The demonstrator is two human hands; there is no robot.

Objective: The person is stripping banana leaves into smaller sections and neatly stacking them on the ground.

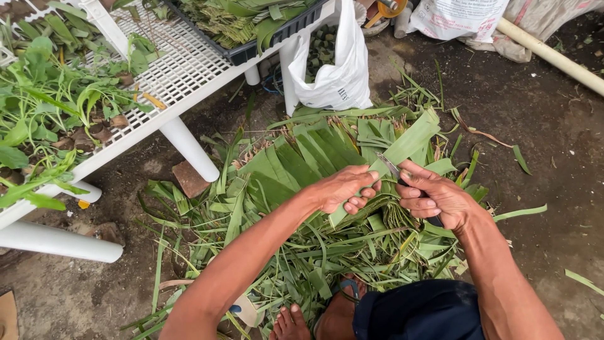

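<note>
My left hand (345, 187) grips a long, wide green leaf strip (406, 143) that runs up and to the right over a heap of cut leaves (302, 170). My right hand (434, 195) is closed on a small knife with a dark handle; its blade (390, 165) lies against the strip just above my left fingers. Both hands are close together over the heap. My bare foot (290, 322) and dark shorts (421, 311) show at the bottom edge.
A white slatted plastic table (182, 69) with leafy greens stands at the left on white legs. A black crate of leaves (251, 25) sits on it. A white plastic bag (336, 69) stands behind the heap. A pale pipe (553, 56) lies on the dirt ground at the right.
</note>
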